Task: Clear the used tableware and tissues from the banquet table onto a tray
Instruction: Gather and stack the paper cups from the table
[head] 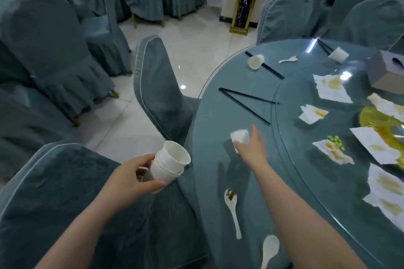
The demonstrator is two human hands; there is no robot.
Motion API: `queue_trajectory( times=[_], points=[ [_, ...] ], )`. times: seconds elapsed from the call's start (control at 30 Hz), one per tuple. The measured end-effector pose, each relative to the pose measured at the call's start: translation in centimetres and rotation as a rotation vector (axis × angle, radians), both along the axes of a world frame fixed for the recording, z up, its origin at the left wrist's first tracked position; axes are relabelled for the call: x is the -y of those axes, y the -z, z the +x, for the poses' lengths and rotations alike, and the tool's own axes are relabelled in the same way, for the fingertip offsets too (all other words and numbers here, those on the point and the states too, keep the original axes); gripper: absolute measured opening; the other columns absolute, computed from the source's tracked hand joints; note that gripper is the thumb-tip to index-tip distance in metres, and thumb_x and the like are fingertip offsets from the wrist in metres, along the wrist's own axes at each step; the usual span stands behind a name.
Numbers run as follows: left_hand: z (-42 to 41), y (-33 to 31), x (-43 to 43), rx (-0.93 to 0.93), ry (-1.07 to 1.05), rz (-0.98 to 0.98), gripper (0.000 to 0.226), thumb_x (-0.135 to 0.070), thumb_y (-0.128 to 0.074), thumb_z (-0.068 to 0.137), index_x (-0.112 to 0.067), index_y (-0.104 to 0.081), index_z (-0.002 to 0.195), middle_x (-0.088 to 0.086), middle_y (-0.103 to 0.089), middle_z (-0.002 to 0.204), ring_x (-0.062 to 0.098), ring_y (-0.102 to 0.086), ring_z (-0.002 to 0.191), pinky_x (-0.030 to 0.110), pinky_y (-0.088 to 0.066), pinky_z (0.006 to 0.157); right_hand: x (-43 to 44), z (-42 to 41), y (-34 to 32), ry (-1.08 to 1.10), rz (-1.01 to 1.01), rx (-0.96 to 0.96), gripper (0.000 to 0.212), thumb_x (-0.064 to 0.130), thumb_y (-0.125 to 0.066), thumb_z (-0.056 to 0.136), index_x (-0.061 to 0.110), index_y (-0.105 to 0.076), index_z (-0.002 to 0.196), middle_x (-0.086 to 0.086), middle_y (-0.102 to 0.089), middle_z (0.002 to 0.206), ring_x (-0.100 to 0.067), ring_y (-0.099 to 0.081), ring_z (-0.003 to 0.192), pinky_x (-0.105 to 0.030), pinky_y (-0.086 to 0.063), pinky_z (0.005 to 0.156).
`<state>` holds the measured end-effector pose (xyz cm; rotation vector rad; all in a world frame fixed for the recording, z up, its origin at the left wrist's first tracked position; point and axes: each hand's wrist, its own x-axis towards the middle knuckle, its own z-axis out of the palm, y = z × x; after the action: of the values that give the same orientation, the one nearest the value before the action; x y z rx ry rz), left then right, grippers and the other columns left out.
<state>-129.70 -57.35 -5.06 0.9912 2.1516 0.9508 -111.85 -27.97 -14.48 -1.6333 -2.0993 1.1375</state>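
My left hand point(133, 176) grips a stack of white paper cups point(169, 165), held tilted off the table's edge above a chair. My right hand point(251, 148) reaches over the round blue banquet table point(218, 116) and closes its fingers around a white cup point(240, 137) lying on the glass. Two white spoons point(232, 209) point(270, 249) lie near the front edge. Black chopsticks point(244, 102) lie further out, with another tipped cup point(255, 61) beyond. Stained tissues point(330, 89) point(312, 113) point(332, 153) are spread on the turntable. No tray is in view.
Blue-covered chairs point(157, 85) point(87, 203) crowd the table's left and front side. A grey tissue box point(387, 72) stands at the far right, with a third cup point(338, 54), a small spoon point(288, 59) and more chopsticks point(264, 65) nearby. A yellow sauce spill point(376, 118) marks the turntable.
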Motion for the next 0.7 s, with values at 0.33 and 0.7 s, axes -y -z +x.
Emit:
queue_trajectory(
  times=[0.33,0.7],
  points=[
    [-0.6,-1.5,2.5,0.026,-0.186,0.049,0.057,-0.019,-0.083,0.069,-0.055,-0.054,0.102,-0.027,-0.065,0.089,-0.002,-0.062,0.084,0.014,-0.042,0.068,1.8,4.0,1.4,-0.217,0.049,0.127,0.058,0.018,-0.066,0.072,0.025,-0.039,0.123,-0.004,-0.045,0.121,-0.019,-0.048,0.088,-0.027,-0.038,0.07],
    [-2.1,-2.1,6.8,0.087,-0.116,0.196,0.056,-0.016,-0.081,0.073,-0.041,-0.054,0.114,-0.022,-0.064,0.094,-0.002,-0.062,0.084,0.014,-0.043,0.066,13.9,9.9,-7.2,0.149,0.183,-0.208,0.046,0.011,-0.075,0.064,0.028,-0.039,0.086,0.002,-0.053,0.101,-0.025,-0.054,0.089,-0.039,-0.048,0.067]
  ],
)
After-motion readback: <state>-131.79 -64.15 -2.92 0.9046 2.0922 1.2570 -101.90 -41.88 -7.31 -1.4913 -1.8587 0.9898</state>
